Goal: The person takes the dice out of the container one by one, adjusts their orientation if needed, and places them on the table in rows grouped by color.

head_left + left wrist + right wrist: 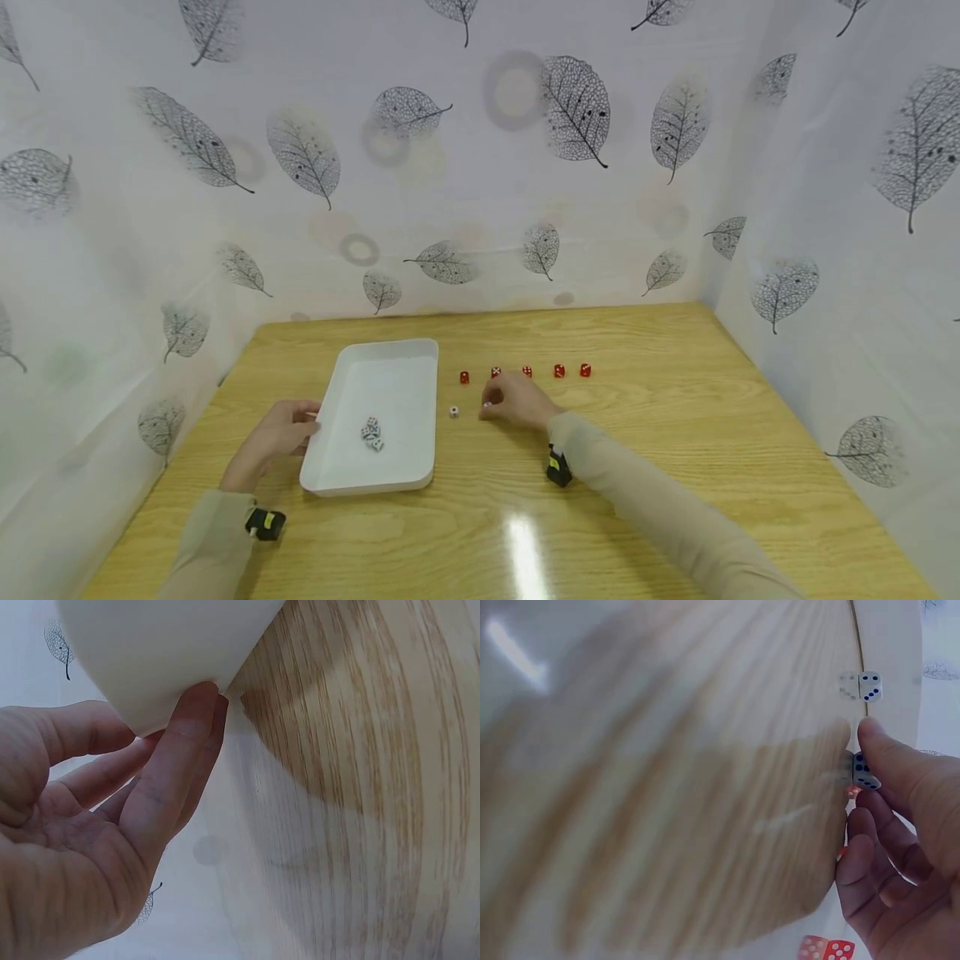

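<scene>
My left hand (279,437) grips the left edge of a white plastic tray (382,358). The left wrist view shows its thumb and fingers on either side of the tray's rim (180,645). Several white dice (372,433) lie bunched inside the tray. To the right of it, my right hand (519,402) pinches a white die (865,772) with dark blue dots, down at the tabletop. Another white die (453,412) sits on the table between the tray and that hand. Just behind the hand, several red dice (558,371) stand in a row.
The wooden table (675,433) carries everything. Pale cloth (480,183) printed with grey leaves hangs along the back and both sides. A bright reflection lies on the near tabletop.
</scene>
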`<act>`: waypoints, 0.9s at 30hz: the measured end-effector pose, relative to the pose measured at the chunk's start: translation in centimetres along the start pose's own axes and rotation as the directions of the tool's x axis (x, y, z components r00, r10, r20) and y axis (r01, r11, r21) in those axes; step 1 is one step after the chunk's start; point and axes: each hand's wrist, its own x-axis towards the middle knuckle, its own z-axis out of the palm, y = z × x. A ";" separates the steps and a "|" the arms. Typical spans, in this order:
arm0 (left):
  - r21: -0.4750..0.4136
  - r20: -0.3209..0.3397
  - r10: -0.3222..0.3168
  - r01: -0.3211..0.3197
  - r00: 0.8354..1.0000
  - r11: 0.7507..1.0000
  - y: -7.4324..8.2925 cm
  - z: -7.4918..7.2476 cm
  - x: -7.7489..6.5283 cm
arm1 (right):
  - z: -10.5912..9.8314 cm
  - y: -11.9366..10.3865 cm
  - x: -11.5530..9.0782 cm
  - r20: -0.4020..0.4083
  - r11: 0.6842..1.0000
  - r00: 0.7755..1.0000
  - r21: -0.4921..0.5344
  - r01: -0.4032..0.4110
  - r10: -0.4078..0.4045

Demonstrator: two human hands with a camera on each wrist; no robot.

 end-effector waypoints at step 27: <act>-0.016 0.002 0.000 0.000 1.000 1.000 0.0 0.0 0.1 | -0.3 -0.6 0.4 0.000 0.993 0.997 0.088 -0.078 0.079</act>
